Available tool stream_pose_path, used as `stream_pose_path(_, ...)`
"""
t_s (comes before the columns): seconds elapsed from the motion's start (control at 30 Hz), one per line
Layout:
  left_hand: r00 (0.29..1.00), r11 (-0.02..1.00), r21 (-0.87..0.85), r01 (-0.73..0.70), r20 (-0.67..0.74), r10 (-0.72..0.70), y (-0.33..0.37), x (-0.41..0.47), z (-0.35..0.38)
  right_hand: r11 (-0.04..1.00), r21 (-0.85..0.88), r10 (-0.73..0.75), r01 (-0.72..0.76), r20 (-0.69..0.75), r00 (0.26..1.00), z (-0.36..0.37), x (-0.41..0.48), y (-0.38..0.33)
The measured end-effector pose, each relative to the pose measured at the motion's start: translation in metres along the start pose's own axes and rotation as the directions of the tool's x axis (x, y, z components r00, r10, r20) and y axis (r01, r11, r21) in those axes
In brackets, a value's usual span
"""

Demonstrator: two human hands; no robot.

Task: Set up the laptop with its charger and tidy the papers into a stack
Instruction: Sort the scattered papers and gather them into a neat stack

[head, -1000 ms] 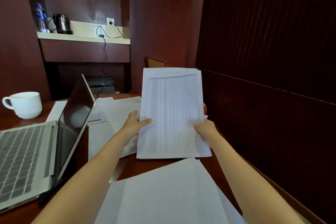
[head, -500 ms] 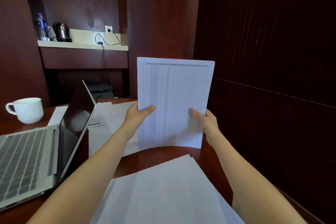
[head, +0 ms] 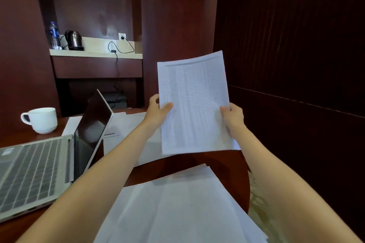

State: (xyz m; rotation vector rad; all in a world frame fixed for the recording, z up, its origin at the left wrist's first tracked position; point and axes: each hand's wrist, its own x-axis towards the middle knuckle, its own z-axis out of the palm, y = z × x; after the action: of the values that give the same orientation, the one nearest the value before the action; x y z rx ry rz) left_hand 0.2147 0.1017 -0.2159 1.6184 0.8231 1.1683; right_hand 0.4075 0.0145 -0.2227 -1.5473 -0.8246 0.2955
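You hold the sheaf of printed sheets [head: 194,104] upright above the table [head: 187,165]. Your left hand [head: 158,112] pinches its left edge and your right hand [head: 233,116] its right edge, thumbs in front. It is light and floppy, and the pages will likely slide, so grip both sides firmly. Since half a second ago it has tilted, its top-right corner now higher.

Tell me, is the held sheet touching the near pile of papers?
Apart. The head view shows a band of bare table between the held sheet and the near pile.
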Motion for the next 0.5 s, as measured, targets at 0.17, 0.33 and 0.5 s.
stream_pose_path(0.17, 0.988, 0.927, 0.349, -0.135, -0.029, 0.155, 0.004, -0.001, -0.005, 0.965, -0.193, 0.197, -0.176, 0.096, 0.976, -0.014, -0.002, -0.006)
stream_pose_path(0.33, 0.95, 0.498, 0.834, -0.238, 0.093, 0.297, 0.008, -0.019, -0.002, 0.917, -0.369, 0.274, -0.149, 0.313, 0.909, -0.027, -0.02, -0.006)
stream_pose_path(0.5, 0.891, 0.19, 0.897, -0.399, 0.33, 0.311, 0.021, -0.03, 0.007, 0.792, -0.606, 0.276, 0.07, 0.459, 0.845, -0.024, -0.026, -0.017)
